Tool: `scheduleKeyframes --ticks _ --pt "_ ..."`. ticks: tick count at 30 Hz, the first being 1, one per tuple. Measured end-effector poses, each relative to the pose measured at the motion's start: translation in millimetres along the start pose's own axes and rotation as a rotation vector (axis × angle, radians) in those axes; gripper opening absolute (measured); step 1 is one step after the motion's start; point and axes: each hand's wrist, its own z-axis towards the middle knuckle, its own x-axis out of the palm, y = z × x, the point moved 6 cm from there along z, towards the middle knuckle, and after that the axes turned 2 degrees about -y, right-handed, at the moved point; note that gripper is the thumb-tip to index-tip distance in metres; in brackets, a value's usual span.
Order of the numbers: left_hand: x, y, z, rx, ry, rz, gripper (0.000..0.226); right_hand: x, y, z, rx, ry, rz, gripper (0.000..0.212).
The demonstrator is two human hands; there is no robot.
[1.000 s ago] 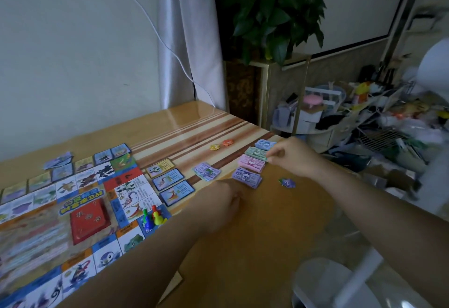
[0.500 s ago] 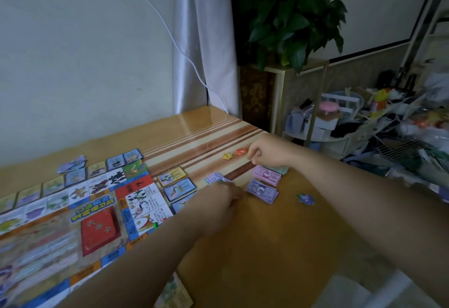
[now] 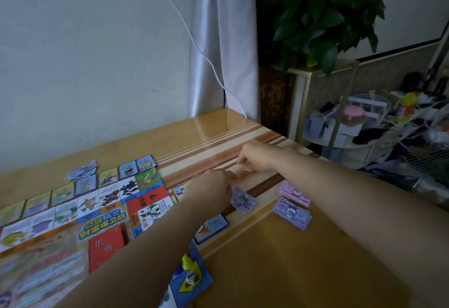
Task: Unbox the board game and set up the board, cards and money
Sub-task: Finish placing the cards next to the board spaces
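The game board (image 3: 73,222) lies unfolded at the left of the table, with a red card deck (image 3: 107,247) on its middle. Play money sits right of it in a pink stack (image 3: 295,193), a purple stack (image 3: 291,213) and a mixed stack (image 3: 244,202). My right hand (image 3: 257,157) reaches over the striped table part and pinches a small yellow token (image 3: 246,168). My left hand (image 3: 211,191) rests just left of it, fingers curled under, one finger stretched toward the right hand; nothing shows in it. A property card (image 3: 211,228) lies under my left forearm.
A white die (image 3: 190,278) and a yellow pawn (image 3: 187,260) stand on the board's near corner. Loose cards (image 3: 82,172) lie beyond the board. Past the table's right edge are a potted plant (image 3: 325,16) on a stand and a cluttered shelf (image 3: 364,123).
My right hand has moved left and farther away, from the money stacks to the small tokens. My left hand has slid forward toward it. The view has swung left.
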Motion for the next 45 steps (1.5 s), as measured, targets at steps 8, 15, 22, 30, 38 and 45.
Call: scheduleKeyframes --ticks 8,15,22,30,38,45 --pt "16 8 8 -0.009 0.144 0.217 0.042 1 10 5 0.047 0.02 -0.203 0.028" --pt "13 7 1 -0.011 0.147 0.191 0.043 -1 5 12 0.046 0.081 -0.11 0.025" --pt "10 10 5 -0.024 0.173 0.148 0.051 -6 -2 22 0.02 0.268 -0.07 0.029" --pt "10 13 10 0.02 0.153 0.127 0.049 -3 2 25 0.036 0.347 -0.152 0.032" --pt "-8 16 28 0.005 0.149 -0.054 0.039 -33 -29 -4 0.075 0.063 0.385 0.008" --pt "6 -6 80 -0.009 0.033 -0.122 0.036 -32 -70 -51 0.287 -0.231 1.473 0.021"
